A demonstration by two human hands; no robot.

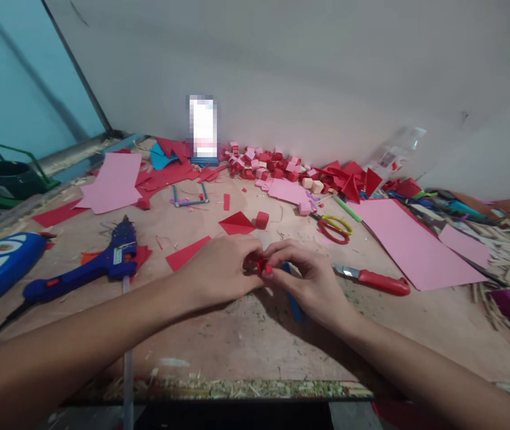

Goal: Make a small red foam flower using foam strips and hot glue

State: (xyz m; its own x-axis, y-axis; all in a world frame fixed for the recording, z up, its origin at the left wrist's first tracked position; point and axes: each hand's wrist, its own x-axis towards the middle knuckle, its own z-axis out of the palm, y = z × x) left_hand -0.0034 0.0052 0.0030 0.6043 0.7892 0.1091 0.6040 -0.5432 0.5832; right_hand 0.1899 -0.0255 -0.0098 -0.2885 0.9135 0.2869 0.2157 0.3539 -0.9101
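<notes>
Over the table's near middle, my left hand [232,267] and my right hand [302,276] meet with closed fingers around a small piece of folded red paper [264,267]. Fingers cover much of the piece, so its full shape is hidden. Just beyond the hands lie a folded red paper sheet [237,224] and a small red paper cube [262,220]. A red paper strip [187,253] rests by my left wrist. Partly beneath my right hand is a flat blue strip [292,304]. To its right lies a red-handled knife [383,282].
A blue glue gun [118,257] lies left, its glue stick reaching over the table edge. Scissors [333,228] and pink paper [416,245] are to the right. Red and pink cubes [277,161] pile along the wall beside an upright phone [203,126]. A clear bottle [398,152] leans behind.
</notes>
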